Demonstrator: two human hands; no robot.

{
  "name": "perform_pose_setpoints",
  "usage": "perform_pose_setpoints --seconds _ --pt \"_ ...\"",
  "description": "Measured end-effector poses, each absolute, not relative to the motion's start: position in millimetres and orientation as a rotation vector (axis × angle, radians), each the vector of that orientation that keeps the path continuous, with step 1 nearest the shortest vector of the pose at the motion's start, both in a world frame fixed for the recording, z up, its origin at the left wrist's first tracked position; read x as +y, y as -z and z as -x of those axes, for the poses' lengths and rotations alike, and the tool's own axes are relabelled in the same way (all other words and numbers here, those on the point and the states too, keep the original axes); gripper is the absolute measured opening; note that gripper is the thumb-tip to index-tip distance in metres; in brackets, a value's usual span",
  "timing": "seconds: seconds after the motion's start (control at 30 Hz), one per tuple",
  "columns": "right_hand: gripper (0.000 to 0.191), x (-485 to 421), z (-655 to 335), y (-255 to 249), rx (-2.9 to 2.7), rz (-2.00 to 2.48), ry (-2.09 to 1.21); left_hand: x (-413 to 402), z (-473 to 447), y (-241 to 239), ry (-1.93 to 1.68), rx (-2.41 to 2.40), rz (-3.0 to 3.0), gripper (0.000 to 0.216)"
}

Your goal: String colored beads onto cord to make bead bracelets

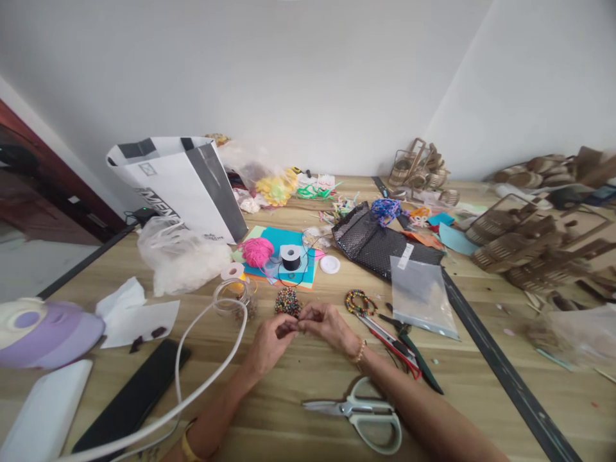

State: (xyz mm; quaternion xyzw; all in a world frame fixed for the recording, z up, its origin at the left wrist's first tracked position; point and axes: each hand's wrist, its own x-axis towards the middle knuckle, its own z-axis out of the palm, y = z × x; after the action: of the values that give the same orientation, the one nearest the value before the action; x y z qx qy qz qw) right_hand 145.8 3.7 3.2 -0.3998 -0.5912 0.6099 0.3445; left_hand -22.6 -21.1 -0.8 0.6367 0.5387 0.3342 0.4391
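My left hand [272, 341] and my right hand [329, 327] meet fingertip to fingertip over the table, both closed in a pinch. What they pinch is too small to make out. Just beyond the fingers lies a pile of multicoloured beads [287, 300]. Farther back, a spool of black cord [290, 258] stands on blue paper, with a loose dark strand trailing from it. To the right of my right hand is a beaded bracelet [360, 303]. Scissors [370, 410] lie under my right forearm, and a red utility knife [392, 343] rests beside dark-handled pliers [416, 359].
A white cable [226, 366] loops across the left side, near a black phone-like slab [135, 398] and a purple device [58, 333]. Behind stand a paper bag [178, 186] and a pink yarn ball [258, 251]. Wooden baskets [505, 237] crowd the right, past a clear plastic bag [423, 295].
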Motion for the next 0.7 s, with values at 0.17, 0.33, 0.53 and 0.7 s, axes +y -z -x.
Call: perform_pose_setpoints --seconds 0.17,0.33,0.53,0.7 --pt "0.035 5 -145 -2 -1.437 1.018 -1.651 -24 20 -4 -0.86 1.361 -1.623 0.011" --pt "0.038 6 -145 3 -1.365 1.018 -1.748 -26 22 -3 -0.857 1.427 -1.831 0.011" --pt "0.036 7 -149 2 -1.41 1.004 -1.803 -27 26 5 -0.822 1.415 -1.989 0.013" --pt "0.028 10 -155 -1 -1.498 0.996 -1.804 -27 28 4 -0.805 1.43 -2.016 0.017"
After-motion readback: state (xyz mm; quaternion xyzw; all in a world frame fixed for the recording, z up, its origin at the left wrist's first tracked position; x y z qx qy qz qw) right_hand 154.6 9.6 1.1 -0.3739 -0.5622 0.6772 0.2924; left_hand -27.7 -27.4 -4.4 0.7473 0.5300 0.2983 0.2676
